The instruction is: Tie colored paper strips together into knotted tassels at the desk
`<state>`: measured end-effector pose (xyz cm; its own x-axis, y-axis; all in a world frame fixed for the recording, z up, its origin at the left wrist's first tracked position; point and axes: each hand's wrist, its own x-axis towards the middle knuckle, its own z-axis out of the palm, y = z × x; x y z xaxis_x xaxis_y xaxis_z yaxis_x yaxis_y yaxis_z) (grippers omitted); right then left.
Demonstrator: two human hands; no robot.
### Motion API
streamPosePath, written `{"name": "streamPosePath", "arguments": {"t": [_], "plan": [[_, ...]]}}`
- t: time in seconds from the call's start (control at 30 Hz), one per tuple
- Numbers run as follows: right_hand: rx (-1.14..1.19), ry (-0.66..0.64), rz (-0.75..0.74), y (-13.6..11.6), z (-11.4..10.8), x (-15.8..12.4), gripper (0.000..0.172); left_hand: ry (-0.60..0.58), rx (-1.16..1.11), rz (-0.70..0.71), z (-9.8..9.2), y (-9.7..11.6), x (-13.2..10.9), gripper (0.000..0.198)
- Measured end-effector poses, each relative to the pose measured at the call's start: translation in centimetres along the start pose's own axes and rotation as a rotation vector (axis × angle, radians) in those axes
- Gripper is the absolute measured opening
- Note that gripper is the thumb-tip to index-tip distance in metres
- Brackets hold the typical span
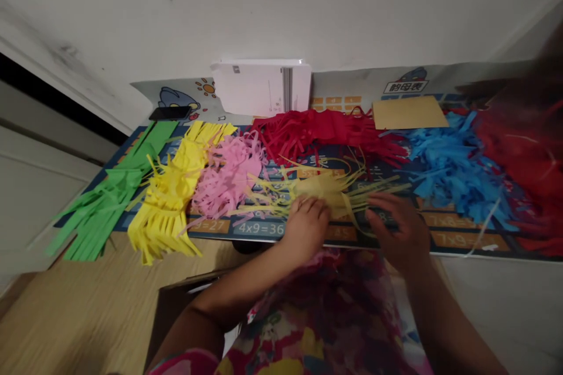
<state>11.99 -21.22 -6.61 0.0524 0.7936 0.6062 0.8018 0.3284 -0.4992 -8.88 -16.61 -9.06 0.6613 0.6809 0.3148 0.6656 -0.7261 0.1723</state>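
Note:
A pale yellow paper fringe (325, 190) with long thin strands lies across the front of a printed multiplication mat (259, 228). My left hand (305, 225) rests on its near strands, fingers curled. My right hand (400, 228) sits just to the right, its spread fingers among the strands. Other cut-paper fringes fan out around them: green (101, 199), yellow (167, 187), pink (229, 173), red (316, 135) and blue (453, 170). A further red mass (523, 152) at the far right is blurred.
A tan paper sheet (409, 112) and a black phone (169, 112) lie on the mat's far edge. A stack of white paper (261, 88) leans against the white wall (281, 6). Below the mat are a wooden surface (79, 316) and a dark box edge (189, 287).

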Motion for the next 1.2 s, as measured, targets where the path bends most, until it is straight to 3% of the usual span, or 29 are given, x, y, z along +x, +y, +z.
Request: {"name": "streamPosePath", "arguments": {"t": [0.2,0.33,0.4,0.47,0.57,0.67,0.77,0.83,0.9,1.0,1.1,1.2], "plan": [[0.183,-0.092,0.115,-1.9,0.3,-0.2,0.015,-0.002,0.025,0.039,-0.3,-1.7,-0.3,0.023],[0.306,-0.28,0.123,-2.9,1.5,-1.7,0.018,0.016,-0.103,-0.064,-1.3,-3.6,0.5,0.016],[0.325,-0.354,0.08,-3.5,3.3,-1.8,0.025,0.043,-0.197,-0.19,-2.8,-4.7,1.7,0.017],[0.244,-0.36,0.073,-4.3,5.8,-1.0,0.045,0.058,-0.241,-0.269,-4.8,-5.5,3.2,0.018],[0.093,-0.357,0.092,-6.1,9.7,1.1,0.07,0.053,-0.126,-0.226,-8.0,-5.4,5.4,0.019],[0.181,-0.516,-0.106,-8.3,11.7,2.7,0.06,0.037,0.058,-0.088,-10.1,-4.7,6.4,0.018],[0.278,-0.608,-0.243,-9.2,11.4,3.2,0.032,0.052,0.18,0.021,-10.9,-4.5,5.7,0.017],[0.232,-0.558,-0.144,-8.4,10.7,3.5,0.021,0.106,0.211,0.074,-11.0,-4.6,4.7,0.016],[0.155,-0.466,-0.018,-7.0,10.1,4.2,0.028,0.179,0.187,0.141,-10.9,-4.5,3.6,0.016],[0.1,-0.393,-0.016,-4.8,9.4,5.2,0.04,0.278,0.092,0.222,-10.0,-3.8,2.1,0.018],[-0.009,-0.315,-0.062,-2.3,8.2,4.9,0.044,0.328,-0.009,0.237,-7.9,-2.8,0.9,0.02],[-0.156,-0.219,0.055,1.7,5.0,2.8,0.038,0.3,-0.098,0.229,-4.6,-2.0,0.2,0.019]]}}
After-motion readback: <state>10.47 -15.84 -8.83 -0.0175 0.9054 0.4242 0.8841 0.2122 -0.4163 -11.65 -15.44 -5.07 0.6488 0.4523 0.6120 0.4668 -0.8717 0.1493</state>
